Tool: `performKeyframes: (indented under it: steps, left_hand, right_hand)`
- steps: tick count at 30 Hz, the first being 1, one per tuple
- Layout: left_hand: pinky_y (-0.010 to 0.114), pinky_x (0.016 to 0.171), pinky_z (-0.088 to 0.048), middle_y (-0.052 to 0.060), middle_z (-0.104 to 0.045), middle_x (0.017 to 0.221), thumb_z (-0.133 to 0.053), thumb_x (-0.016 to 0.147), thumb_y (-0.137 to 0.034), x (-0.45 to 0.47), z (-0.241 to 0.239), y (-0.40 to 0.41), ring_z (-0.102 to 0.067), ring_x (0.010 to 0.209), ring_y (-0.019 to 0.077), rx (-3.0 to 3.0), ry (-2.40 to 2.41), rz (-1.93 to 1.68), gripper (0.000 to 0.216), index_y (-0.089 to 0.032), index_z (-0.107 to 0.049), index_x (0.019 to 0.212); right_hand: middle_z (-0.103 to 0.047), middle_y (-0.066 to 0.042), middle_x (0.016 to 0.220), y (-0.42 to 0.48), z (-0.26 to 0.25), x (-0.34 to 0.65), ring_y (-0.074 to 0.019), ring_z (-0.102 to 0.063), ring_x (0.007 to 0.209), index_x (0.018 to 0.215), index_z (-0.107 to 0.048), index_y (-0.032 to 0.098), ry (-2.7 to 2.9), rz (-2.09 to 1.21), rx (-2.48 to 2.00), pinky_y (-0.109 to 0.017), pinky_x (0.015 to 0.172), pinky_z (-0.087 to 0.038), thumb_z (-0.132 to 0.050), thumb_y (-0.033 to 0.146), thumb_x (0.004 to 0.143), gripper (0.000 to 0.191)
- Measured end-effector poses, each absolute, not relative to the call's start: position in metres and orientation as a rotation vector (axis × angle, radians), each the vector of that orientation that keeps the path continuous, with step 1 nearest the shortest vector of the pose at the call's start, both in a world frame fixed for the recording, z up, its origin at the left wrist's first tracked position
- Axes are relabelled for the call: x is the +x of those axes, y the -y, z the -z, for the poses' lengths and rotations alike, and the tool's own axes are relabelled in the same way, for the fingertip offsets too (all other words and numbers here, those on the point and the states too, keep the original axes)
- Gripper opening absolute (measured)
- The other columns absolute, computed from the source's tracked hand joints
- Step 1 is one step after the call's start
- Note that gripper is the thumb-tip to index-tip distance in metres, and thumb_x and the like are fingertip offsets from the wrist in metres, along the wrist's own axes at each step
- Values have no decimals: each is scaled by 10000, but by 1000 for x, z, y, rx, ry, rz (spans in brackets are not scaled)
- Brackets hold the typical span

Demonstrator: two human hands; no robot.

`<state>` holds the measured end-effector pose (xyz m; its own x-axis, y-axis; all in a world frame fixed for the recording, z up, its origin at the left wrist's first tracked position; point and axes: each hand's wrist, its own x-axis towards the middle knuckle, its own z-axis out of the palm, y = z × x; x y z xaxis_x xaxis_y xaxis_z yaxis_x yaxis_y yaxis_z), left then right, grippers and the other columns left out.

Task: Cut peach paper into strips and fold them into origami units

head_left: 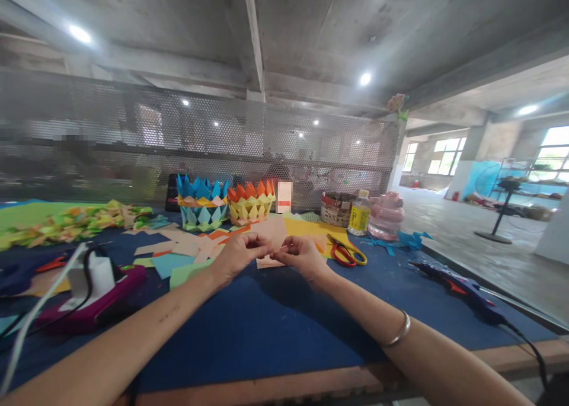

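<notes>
My left hand (240,253) and my right hand (301,255) meet over the blue table cover (267,329), fingers pinched together on a small pale pink piece of paper (272,249). More of the pink paper shows behind and below my fingertips. A silver bangle (399,330) sits on my right forearm. Loose pink, orange and green paper sheets (186,255) lie just left of my left hand. Red-and-yellow scissors (347,253) lie right of my right hand.
Two folded paper baskets stand at the back, one blue (202,204), one orange and yellow (251,201). A woven basket (336,208), a yellow-labelled bottle (359,213) and a pink container (386,216) stand right. Glue guns lie left (95,299) and right (457,287). A folded paper chain (75,222) lies far left.
</notes>
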<state>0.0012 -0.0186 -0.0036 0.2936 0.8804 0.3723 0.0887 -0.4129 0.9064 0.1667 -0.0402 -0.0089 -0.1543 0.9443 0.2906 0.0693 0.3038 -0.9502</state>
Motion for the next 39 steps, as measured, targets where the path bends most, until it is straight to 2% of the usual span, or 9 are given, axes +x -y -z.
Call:
performKeyframes:
  steps: [6, 11, 15, 20, 28, 39]
  left_hand:
    - [247, 640, -448, -3, -619, 638, -673, 597, -351, 3, 3, 19, -571, 646, 143, 1761, -893, -1217, 219, -155, -614, 676]
    - [253, 664, -456, -5, -632, 652, -677, 596, -288, 3, 4, 18, -583, 650, 142, 1738, -867, -1225, 177, -158, -610, 695]
    - [269, 684, -466, 0, -652, 660, -686, 593, -302, 4, 6, 16, -601, 667, 155, 1761, -892, -1247, 191, -163, -619, 705]
    - [272, 688, -458, 2, -658, 665, -681, 598, -311, 4, 7, 13, -605, 676, 160, 1813, -895, -1252, 188, -162, -631, 703]
    - [260, 669, -444, -10, -630, 611, -685, 578, -265, 5, 3, 19, -577, 631, 144, 1778, -891, -1227, 118, -166, -622, 580]
    - [244, 633, -430, -4, -634, 609, -703, 557, -258, 3, 0, 21, -563, 618, 136, 1749, -901, -1181, 121, -154, -648, 585]
  right_hand:
    - [-678, -24, 668, 42, 8, 166, -168, -651, 686, 695, -493, 169, 1502, -1034, -1001, -250, 616, -444, -767, 404, 515, 403]
    - [-692, -31, 685, 40, 9, 166, -168, -655, 685, 694, -493, 166, 1500, -1051, -1008, -253, 628, -445, -771, 385, 514, 397]
    - [-700, -33, 702, 40, 9, 165, -172, -657, 694, 712, -498, 169, 1506, -1050, -1013, -254, 622, -443, -767, 395, 519, 401]
    - [-693, -26, 679, 41, 9, 165, -175, -654, 684, 698, -500, 168, 1503, -1024, -1026, -251, 605, -439, -768, 393, 514, 396]
    - [-685, -20, 657, 37, 11, 166, -169, -649, 643, 691, -494, 169, 1524, -1006, -1020, -230, 556, -420, -763, 346, 523, 363]
    - [-688, -28, 662, 40, 9, 165, -166, -645, 611, 701, -505, 171, 1583, -921, -1074, -207, 500, -401, -738, 327, 572, 308]
